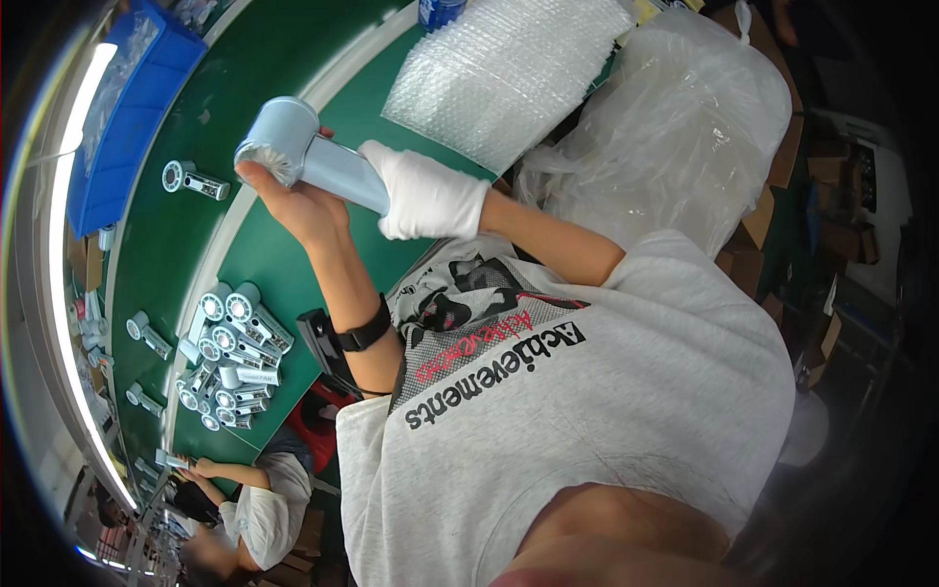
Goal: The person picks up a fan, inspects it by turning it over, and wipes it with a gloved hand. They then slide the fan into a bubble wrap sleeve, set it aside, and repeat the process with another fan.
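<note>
A light blue handheld fan is held tilted above the green work surface, its round head toward the upper left. My bare left hand cups the head from below, thumb beside the finned opening and fingertips showing past the far side. In a white glove, my right hand wraps around the handle's end. A black strap circles my left forearm. To the left of my left arm, several similar fans lie piled together on the green surface.
A single fan lies beyond the pale rail, near a blue bin. Bubble wrap sheets and a large clear plastic bag sit at the upper right. Another person works at the lower left.
</note>
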The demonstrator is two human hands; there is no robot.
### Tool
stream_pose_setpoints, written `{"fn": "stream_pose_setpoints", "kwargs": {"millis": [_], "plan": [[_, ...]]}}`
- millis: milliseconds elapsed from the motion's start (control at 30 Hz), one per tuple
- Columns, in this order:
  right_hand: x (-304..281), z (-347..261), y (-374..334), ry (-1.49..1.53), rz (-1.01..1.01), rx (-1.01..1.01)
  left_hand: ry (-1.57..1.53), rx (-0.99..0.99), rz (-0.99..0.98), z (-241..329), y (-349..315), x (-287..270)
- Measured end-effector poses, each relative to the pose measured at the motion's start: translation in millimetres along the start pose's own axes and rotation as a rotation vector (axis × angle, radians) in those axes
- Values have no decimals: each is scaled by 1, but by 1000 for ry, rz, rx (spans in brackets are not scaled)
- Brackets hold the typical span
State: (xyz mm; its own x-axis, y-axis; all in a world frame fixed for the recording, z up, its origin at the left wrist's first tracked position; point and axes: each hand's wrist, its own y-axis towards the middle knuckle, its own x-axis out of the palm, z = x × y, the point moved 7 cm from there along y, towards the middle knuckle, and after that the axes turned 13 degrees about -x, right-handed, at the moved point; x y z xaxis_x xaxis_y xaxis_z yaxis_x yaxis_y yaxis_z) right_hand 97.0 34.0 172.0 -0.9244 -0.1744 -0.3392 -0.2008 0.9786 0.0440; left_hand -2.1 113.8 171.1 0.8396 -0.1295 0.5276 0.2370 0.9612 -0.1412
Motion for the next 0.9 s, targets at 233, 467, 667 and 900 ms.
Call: {"fn": "stream_pose_setpoints", "kwargs": {"millis": [233, 467, 667, 900], "plan": [[8, -3, 7, 1298, -7, -14, -653, -63, -832, -76, 1, 63], [-3, -13, 20, 1500, 395, 183, 778, 214, -464, -215, 26, 28], [-54, -24, 0, 1956, 198, -247, 1396, 484, -368, -175, -11, 40], [-93, 29, -63, 1186, 299, -148, 1493, 245, -171, -114, 14, -35]]}}
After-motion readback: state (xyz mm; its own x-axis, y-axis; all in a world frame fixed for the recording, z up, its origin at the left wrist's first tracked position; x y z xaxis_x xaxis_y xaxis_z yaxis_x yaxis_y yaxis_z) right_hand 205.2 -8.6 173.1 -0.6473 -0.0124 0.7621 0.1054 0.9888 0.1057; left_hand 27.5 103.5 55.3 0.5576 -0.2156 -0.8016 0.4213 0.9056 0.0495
